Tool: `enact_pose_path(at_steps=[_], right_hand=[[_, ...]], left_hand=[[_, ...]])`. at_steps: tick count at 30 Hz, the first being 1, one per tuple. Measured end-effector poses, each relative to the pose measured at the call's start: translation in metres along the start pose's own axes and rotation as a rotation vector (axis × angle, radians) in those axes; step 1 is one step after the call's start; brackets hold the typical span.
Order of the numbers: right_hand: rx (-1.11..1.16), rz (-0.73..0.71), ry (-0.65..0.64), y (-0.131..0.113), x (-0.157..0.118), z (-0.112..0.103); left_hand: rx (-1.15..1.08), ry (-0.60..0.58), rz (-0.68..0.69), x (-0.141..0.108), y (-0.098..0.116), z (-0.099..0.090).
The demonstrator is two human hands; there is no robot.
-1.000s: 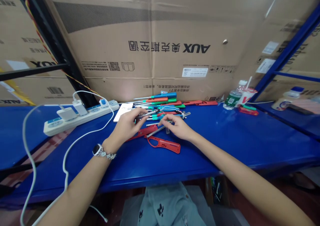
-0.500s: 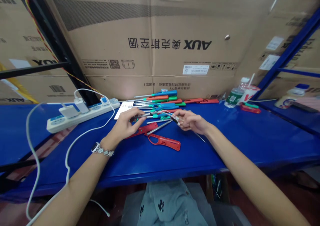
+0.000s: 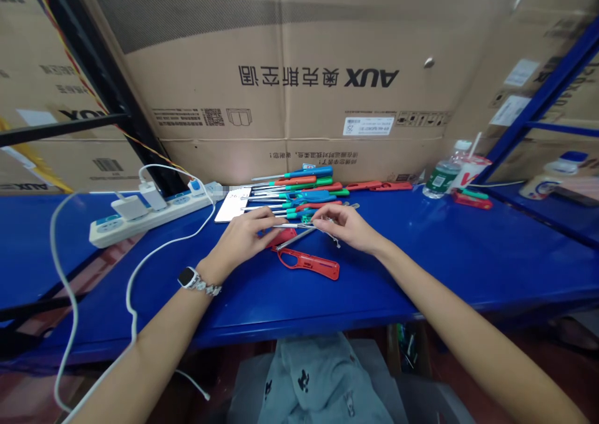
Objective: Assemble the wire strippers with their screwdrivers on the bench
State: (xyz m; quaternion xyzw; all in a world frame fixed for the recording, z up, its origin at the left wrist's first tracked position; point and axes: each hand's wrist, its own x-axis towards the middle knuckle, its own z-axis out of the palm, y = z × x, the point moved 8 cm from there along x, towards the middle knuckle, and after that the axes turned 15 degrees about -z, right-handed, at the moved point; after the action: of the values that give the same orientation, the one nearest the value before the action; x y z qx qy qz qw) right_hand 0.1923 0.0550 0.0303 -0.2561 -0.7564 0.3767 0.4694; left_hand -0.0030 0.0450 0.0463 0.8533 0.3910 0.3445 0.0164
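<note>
My left hand (image 3: pixel 250 236) is closed in a pinch on a thin metal lighter tube (image 3: pixel 291 225), which points right. My right hand (image 3: pixel 349 225) pinches a thin wire at the tube's right end; a small part (image 3: pixel 336 241) dangles below those fingers, too small to make out. Under the hands lies an open red lighter handle half (image 3: pixel 311 265). Another red casing piece (image 3: pixel 284 236) sits behind it, partly covered by my left fingers. A metal tube (image 3: pixel 296 239) rests slantwise by these pieces. Just beyond are several long-nosed lighters (image 3: pixel 311 196) in blue, green and red.
A white power strip (image 3: pixel 140 221) with plugs and a white cable (image 3: pixel 175 246) occupies the left side. A white card (image 3: pixel 231 204) lies by the lighters. At the right stand a water bottle (image 3: pixel 437 180) and a cup (image 3: pixel 470 173). A large carton (image 3: pixel 290 37) walls off the back.
My right hand has shifted slightly left and turned palm-down, fingers now gathered at the tube's end. The loose wire is drawn in closer. My left hand keeps its pinch, more palm-down.
</note>
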Motion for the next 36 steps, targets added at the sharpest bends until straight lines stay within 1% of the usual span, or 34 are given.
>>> enact_pose_path(at_steps=[2, 4, 9, 13, 20, 25, 28, 33, 36], right_hand=[[-0.068, -0.059, -0.005, -0.006, 0.001, 0.003], [-0.098, -0.074, -0.019, -0.009, 0.001, 0.007], [-0.100, -0.059, -0.061, -0.007, 0.000, 0.011], [-0.106, -0.016, -0.088, -0.001, -0.002, 0.010], [-0.109, 0.044, -0.086, 0.004, -0.003, 0.006], [-0.171, 0.000, -0.036, 0.004, -0.001, -0.003], [-0.169, -0.016, -0.026, 0.004, 0.000, -0.004], [-0.162, 0.002, -0.010, 0.006, 0.001, -0.005], [-0.149, 0.008, -0.012, 0.008, 0.001, -0.004]], left_hand=[[0.059, -0.013, -0.003, 0.000, 0.001, 0.002], [0.103, -0.017, 0.000, 0.000, 0.003, 0.003], [0.125, -0.012, 0.008, 0.001, 0.006, 0.003], [0.143, -0.013, -0.007, 0.001, 0.006, 0.003], [0.215, -0.045, -0.036, 0.000, 0.002, 0.005], [0.207, -0.053, -0.024, 0.000, 0.002, 0.005], [0.211, -0.067, -0.014, 0.000, 0.004, 0.005], [0.205, -0.095, -0.029, 0.001, 0.004, 0.008], [0.205, -0.085, -0.020, 0.000, 0.005, 0.008]])
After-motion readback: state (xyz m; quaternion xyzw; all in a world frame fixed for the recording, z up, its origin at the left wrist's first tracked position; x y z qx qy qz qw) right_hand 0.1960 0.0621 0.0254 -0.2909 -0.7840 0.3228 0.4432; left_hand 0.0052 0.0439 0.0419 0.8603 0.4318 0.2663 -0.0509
